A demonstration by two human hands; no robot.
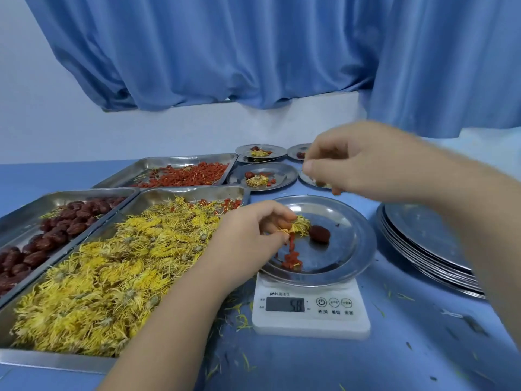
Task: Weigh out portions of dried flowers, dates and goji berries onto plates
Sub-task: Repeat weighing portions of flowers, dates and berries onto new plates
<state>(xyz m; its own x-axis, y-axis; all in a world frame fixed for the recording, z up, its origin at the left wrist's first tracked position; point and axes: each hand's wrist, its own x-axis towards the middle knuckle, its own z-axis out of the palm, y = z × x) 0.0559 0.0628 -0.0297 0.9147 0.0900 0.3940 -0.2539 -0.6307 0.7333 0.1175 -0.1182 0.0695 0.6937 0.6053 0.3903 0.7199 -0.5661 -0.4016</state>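
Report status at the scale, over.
Left hand pinches dried flower on scale plate. Right hand above far plates, fingers curled, contents unclear. Date, goji berries already on plate. Nothing blocking.

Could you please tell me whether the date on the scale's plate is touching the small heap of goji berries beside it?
Apart. The head view shows a strip of bare plate between the date and the goji berries.
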